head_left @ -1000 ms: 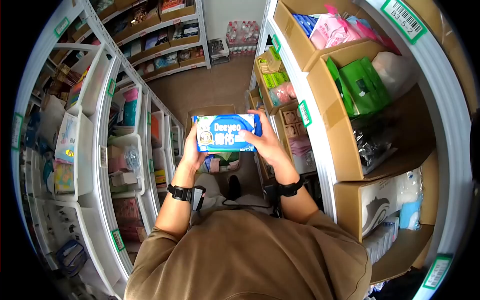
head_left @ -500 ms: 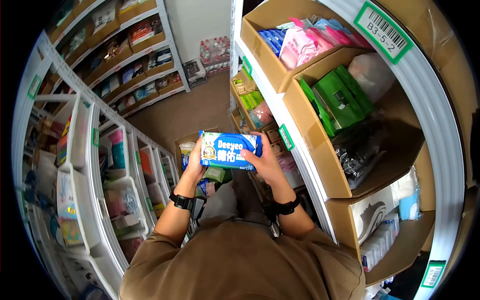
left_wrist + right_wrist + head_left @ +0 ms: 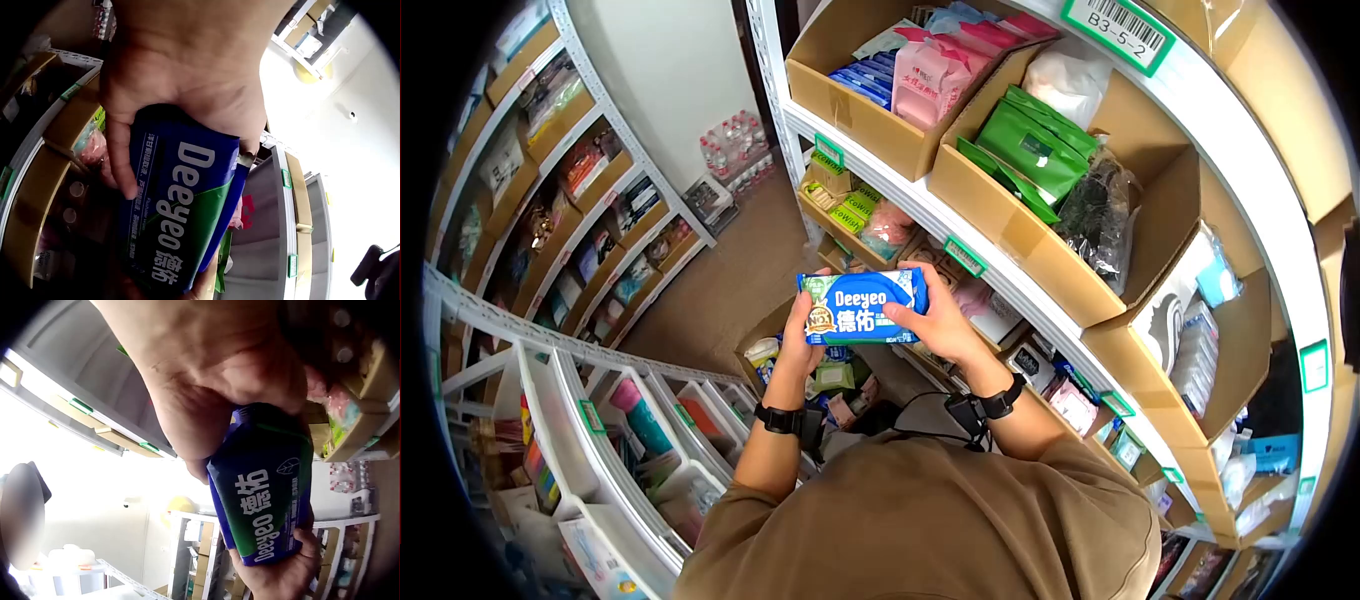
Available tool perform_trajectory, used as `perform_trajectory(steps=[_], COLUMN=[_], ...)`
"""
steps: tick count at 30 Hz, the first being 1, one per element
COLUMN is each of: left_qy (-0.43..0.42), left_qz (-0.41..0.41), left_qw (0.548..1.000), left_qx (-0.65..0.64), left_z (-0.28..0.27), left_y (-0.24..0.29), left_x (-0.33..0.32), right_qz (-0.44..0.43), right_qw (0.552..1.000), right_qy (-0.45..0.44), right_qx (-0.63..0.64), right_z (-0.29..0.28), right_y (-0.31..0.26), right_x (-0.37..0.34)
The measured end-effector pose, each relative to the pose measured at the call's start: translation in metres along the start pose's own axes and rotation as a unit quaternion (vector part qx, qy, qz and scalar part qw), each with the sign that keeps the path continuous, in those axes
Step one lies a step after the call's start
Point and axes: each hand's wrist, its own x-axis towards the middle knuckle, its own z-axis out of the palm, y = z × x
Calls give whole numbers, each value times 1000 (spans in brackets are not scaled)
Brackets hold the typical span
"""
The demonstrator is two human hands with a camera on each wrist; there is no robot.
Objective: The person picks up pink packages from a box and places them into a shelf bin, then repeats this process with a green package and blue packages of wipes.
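Note:
A blue, white and green "Deeyeo" packet (image 3: 862, 308) is held level in front of the torso, its printed face toward the head camera. My left hand (image 3: 798, 335) grips its left end and my right hand (image 3: 940, 318) its right end, the thumb lying on the front. In the left wrist view the left hand (image 3: 184, 81) curls round one end of the packet (image 3: 181, 200). The right wrist view has the right hand (image 3: 219, 381) round one end of the packet (image 3: 262, 487), the other hand at the far end.
Cardboard bins (image 3: 1010, 240) with pink, green and black packages stand on the right shelf, labelled B3-5-2. White plastic bins (image 3: 565, 430) line the left shelf. Below the hands, an open carton (image 3: 750, 345) holds assorted packets. Water bottles (image 3: 735, 145) stand by the far wall.
The head view has swung toward the right shelf, bringing more of its lower bins in sight. Both hands still grip the packet, which sits slightly lower in view than one second ago.

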Motion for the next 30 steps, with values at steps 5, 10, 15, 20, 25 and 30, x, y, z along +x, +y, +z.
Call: perform_trajectory(steps=[5, 10, 15, 20, 25, 30], left_qy=[-35, -98, -175, -217, -343, -330], left_qz=[-11, -50, -149, -195, -247, -282], left_qw=[999, 992, 973, 956, 906, 901], left_qx=[-32, -55, -28, 24, -5, 8], left_z=[-11, -1, 6, 14, 44, 76], left_y=[1, 4, -3, -26, -49, -90], left_x=[5, 12, 21, 23, 24, 26], right_qz=[-19, -31, -41, -57, -35, -23], right_qw=[997, 994, 980, 970, 946, 926], right_qy=[34, 85, 159, 218, 291, 347], right_qx=[-59, -65, -117, -94, -140, -143], right_z=[13, 15, 0, -14, -34, -49], right_y=[-5, -9, 4, 5, -2, -12], right_x=[-10, -23, -42, -73, -119, -168])
